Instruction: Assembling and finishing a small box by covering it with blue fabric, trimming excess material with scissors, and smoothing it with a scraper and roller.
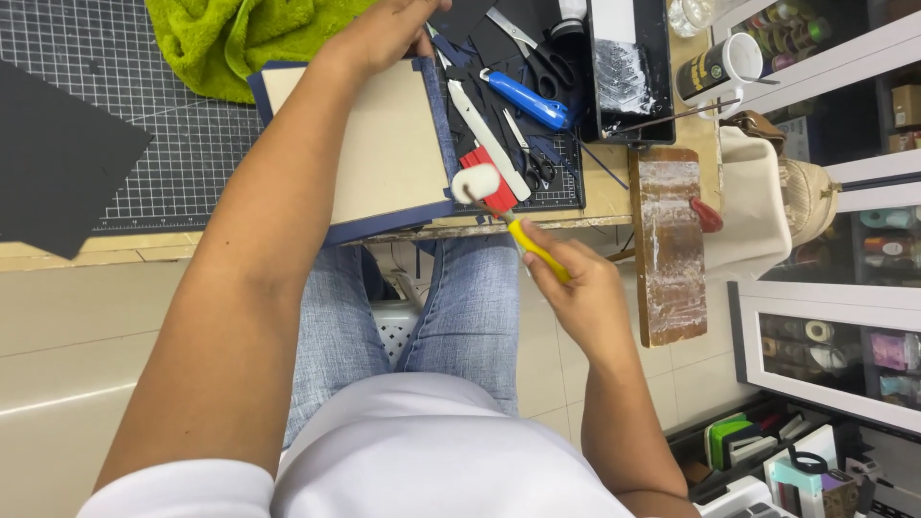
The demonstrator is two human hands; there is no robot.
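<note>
My left hand (384, 34) presses on the far edge of a tan board with a dark blue border (389, 144) that lies on the grey cutting mat (144, 115). My right hand (580, 288) grips the yellow handle of a small foam roller (477, 182); its white roller head hovers at the board's near right corner, over the table edge. Both arms reach out from above my lap in jeans.
A green towel (230, 34) and a black sheet (58, 158) lie on the mat. Scissors, a blue-handled cutter (523, 99), a black tray (628, 67), a mug (720, 69) and a glue-stained wooden board (669, 240) crowd the right. Shelves stand further right.
</note>
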